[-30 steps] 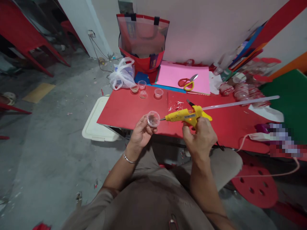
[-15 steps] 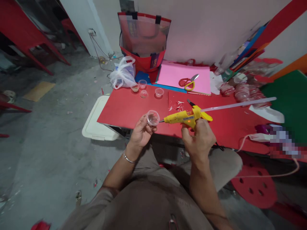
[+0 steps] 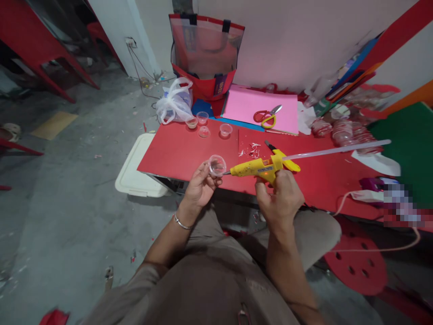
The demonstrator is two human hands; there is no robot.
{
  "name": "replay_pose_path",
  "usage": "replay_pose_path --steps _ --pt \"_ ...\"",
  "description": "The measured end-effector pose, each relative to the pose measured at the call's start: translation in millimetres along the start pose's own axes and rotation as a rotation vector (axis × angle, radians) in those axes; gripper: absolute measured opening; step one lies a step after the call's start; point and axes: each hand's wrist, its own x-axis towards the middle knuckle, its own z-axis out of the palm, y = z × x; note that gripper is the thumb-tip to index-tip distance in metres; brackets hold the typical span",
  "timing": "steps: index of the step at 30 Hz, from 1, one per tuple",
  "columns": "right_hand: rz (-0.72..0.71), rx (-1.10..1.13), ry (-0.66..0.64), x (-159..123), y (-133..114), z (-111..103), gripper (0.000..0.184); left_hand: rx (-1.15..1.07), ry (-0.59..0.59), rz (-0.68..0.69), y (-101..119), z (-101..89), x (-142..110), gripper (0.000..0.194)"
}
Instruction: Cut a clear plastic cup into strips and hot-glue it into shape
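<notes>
My left hand (image 3: 199, 186) pinches a small clear plastic cup (image 3: 217, 166) above the near edge of the red table (image 3: 179, 151). My right hand (image 3: 282, 194) is wrapped round the handle of a yellow glue gun (image 3: 252, 167), whose small orange light is lit. Its metal nozzle points left and meets the right side of the cup's rim; whether glue is coming out is too small to tell. A long translucent glue stick (image 3: 338, 149) sticks out of the gun's back. Beneath the gun lies a yellow-handled cutter (image 3: 287, 161), partly hidden.
Several small plastic cups (image 3: 226, 131) stand further back on the table. Scissors (image 3: 269, 117) rest on pink paper (image 3: 241, 106). White scraps (image 3: 250, 150) lie beyond the gun. Behind are a plastic bag (image 3: 176, 101) and a red tote bag (image 3: 206, 58); stacked cups (image 3: 341, 131) sit at right.
The glue gun has shifted slightly left, bringing its nozzle closer in to the cup's rim. My left hand keeps the cup nearly still. The view has tilted a little.
</notes>
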Motion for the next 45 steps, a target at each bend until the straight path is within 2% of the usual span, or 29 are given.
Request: replay_pose_path --steps 6,17,36,45 --pt "0.025 0.021 -0.023 -0.7 -2.9 -1.0 0.011 0.026 0.037 -0.003 -1.2 0.4 -0.4 0.024" --pt "-0.015 0.005 -0.01 -1.6 -4.7 -2.3 0.011 -0.012 -0.025 0.03 -6.0 -3.3 -0.5 0.031" --pt "0.033 0.024 -0.019 -0.5 -5.0 -1.7 0.01 0.039 -0.023 -0.009 -10.2 7.2 -2.7 0.04" --pt "0.022 0.015 -0.012 0.3 -4.7 -1.1 0.012 0.083 -0.047 -0.011 -14.3 4.4 -2.4 0.043"
